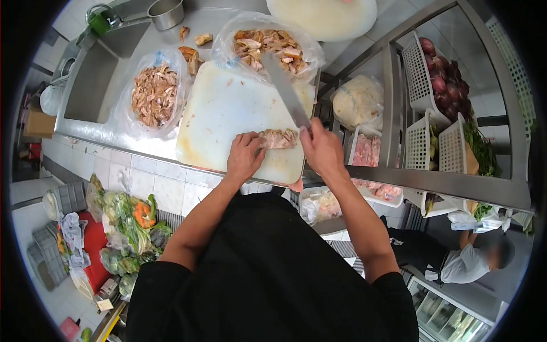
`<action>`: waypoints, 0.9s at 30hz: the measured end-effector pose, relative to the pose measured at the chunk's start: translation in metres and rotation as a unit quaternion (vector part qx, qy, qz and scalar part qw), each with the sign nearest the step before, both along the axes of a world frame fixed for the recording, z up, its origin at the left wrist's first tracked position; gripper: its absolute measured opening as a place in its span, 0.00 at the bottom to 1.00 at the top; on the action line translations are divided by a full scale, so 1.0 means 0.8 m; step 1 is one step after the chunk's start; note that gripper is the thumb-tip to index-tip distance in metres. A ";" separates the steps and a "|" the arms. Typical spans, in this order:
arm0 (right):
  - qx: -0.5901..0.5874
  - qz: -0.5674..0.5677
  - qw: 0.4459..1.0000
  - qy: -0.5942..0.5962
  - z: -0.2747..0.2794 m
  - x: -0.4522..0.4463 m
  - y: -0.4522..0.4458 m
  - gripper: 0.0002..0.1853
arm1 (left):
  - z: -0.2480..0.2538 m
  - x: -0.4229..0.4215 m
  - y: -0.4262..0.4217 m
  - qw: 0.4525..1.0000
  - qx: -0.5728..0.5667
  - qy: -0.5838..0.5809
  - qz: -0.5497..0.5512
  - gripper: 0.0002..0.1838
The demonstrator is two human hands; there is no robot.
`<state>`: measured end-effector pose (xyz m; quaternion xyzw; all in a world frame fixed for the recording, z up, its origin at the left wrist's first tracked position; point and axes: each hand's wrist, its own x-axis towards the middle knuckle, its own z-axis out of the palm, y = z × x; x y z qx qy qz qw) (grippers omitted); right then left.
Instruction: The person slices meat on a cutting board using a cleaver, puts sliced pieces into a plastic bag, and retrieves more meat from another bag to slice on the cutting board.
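A piece of cooked meat point(279, 139) lies near the front right of the white cutting board point(228, 114). My left hand point(245, 155) rests on the meat's left end, fingers curled against it. In my right hand point(322, 147) is a large knife point(286, 88), gripped by its handle, which the fingers hide. The blade points away from me, over the board's right side and toward a clear plastic bag of meat chunks point(268, 48) behind the board. Left of the board sits another plastic bag of chopped meat point(154, 94).
A sink point(94, 85) is at the left of the steel counter, with a metal pot point(166, 13) behind. Shelving at right carries a basket of red onions point(444, 80) and raw meat trays point(367, 149). Bagged vegetables point(131, 228) are lower left. Another person point(464, 262) stands lower right.
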<state>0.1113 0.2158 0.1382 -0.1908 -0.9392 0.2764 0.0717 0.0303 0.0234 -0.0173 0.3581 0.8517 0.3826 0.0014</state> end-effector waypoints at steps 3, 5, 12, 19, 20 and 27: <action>0.000 0.013 0.999 0.037 -0.018 0.013 -0.003 0.13 | 0.002 -0.001 0.000 1.000 0.006 0.003 -0.003 0.14; 0.042 0.050 0.997 -0.051 -0.076 0.020 0.008 0.13 | 0.002 -0.001 0.000 1.000 0.000 0.013 -0.003 0.14; 0.054 0.037 0.998 -0.016 -0.006 -0.010 0.002 0.12 | 0.000 -0.001 0.000 0.999 0.005 0.031 -0.003 0.14; 0.096 0.079 0.988 -0.090 -0.081 0.010 0.007 0.12 | -0.004 0.000 0.002 0.999 0.002 0.035 -0.006 0.15; 0.115 0.098 0.982 -0.114 -0.086 0.005 0.010 0.13 | -0.007 -0.002 0.000 0.999 -0.005 0.037 -0.005 0.16; 0.021 0.005 1.000 0.003 -0.008 -0.005 0.005 0.14 | 0.002 -0.001 -0.001 1.000 -0.007 0.030 -0.004 0.15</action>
